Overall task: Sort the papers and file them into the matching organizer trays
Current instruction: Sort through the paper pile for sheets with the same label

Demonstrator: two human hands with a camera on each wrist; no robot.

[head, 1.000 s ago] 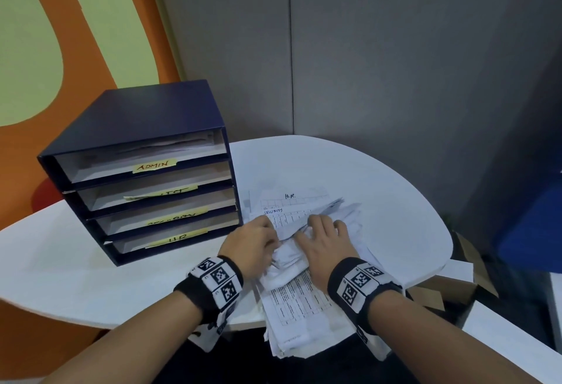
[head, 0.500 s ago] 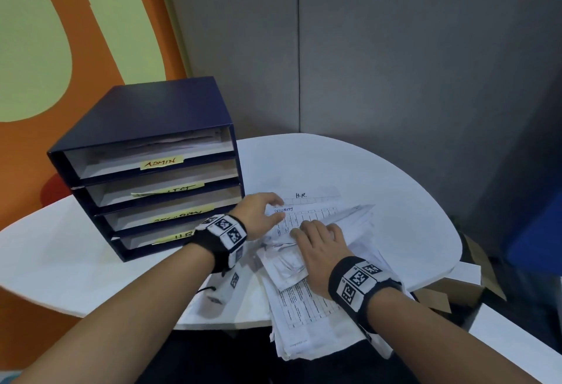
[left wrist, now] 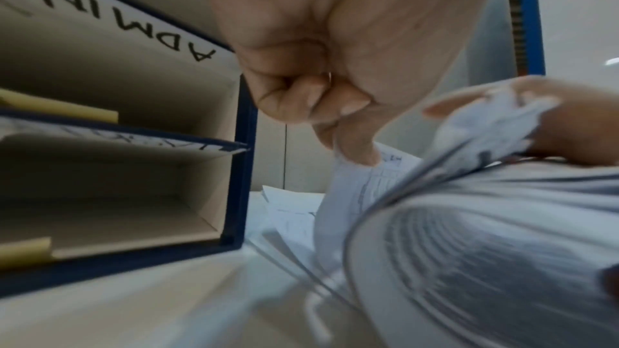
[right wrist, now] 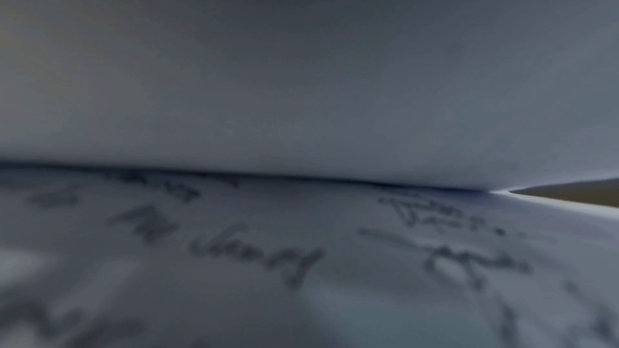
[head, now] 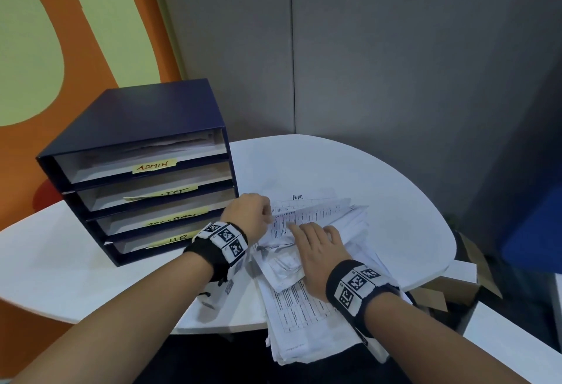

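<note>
Beside the organizer (head: 137,170), the left hand (head: 248,219) had moved up from the heap to pinch a sheet's (head: 307,213) edge, while the right hand (head: 316,246) stayed flat, fingers straight, on the papers (head: 304,323), so sorting was only beginning.

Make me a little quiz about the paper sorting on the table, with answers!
1. True or false: the top tray's label reads ADMIN.
2. Which hand pinches a sheet's edge: A) left hand B) right hand?
3. Fill in: the paper pile hangs over the table's ____ edge.

Key: 1 true. 2 A. 3 near.
</note>
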